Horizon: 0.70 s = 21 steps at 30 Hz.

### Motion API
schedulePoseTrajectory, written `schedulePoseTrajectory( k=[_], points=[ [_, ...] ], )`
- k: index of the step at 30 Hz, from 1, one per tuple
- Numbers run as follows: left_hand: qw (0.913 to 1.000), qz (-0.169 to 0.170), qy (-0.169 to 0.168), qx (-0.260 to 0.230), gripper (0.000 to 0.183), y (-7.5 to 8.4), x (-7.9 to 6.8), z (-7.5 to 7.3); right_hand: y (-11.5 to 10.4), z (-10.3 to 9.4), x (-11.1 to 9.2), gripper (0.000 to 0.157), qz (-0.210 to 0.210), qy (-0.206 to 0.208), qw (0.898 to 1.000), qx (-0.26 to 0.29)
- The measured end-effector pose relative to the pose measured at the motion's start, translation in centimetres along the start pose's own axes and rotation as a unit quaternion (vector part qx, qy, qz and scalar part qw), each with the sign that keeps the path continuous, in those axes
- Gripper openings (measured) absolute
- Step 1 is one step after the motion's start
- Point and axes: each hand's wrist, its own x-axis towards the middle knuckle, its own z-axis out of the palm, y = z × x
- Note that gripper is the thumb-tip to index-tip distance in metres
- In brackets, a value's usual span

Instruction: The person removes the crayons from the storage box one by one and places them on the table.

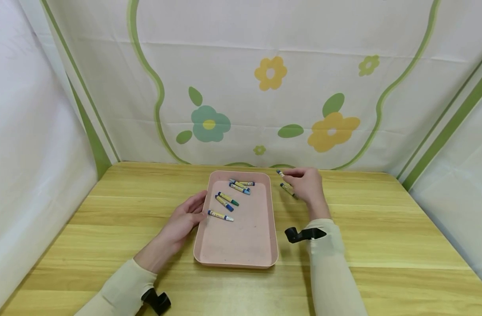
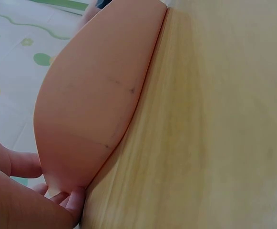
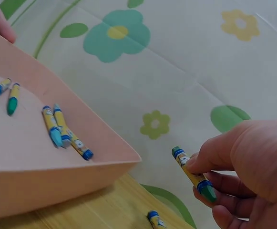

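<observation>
My left hand (image 1: 183, 219) holds the pink tray (image 1: 237, 266) at its left side. In the left wrist view, its thumb meets the rim and the other fingers (image 2: 75, 202) touch low on the outer wall, near the table. Past the tray's far right corner, my right hand (image 1: 309, 186) pinches a green crayon (image 3: 193, 174) between thumb and fingers, its green tip pointing down toward the palm. Another crayon (image 1: 288, 190) lies on the table below that hand. Inside the tray are several crayons, among them a white-tipped one (image 1: 220, 215) and a green one (image 1: 228, 199).
The wooden table (image 1: 383, 245) runs back to a white floral curtain (image 1: 241, 87), with more white cloth on both sides. Black wrist mounts (image 1: 304, 234) sit on both sleeves. The tray's near half shows bare pink floor.
</observation>
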Motion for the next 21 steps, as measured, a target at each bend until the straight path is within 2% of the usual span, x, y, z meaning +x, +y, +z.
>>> schedulePoseTrajectory(
  k=[6, 12, 16, 21],
  points=[
    [1.0000, -0.002, 0.001, 0.003, 0.067, 0.0, -0.1, 0.1, 1.1, -1.0, 0.2, 0.023, 0.011, 0.026, 1.000, 0.001],
    [1.0000, 0.003, -0.002, 0.001, 0.067, 0.0, 0.0, 0.0, 1.9, -1.2, 0.4, 0.022, 0.002, 0.043, 0.999, -0.010],
    [1.0000, 0.006, -0.005, -0.001, 0.067, 0.0, 0.0, 0.0, 2.3, -1.1, 0.4, 0.021, 0.006, 0.041, 0.999, -0.019],
    [1.0000, 0.006, -0.004, 0.000, 0.067, -0.2, 0.1, -0.1, 2.8, -0.9, 0.2, 0.022, 0.033, 0.020, 0.999, -0.016]
  ],
)
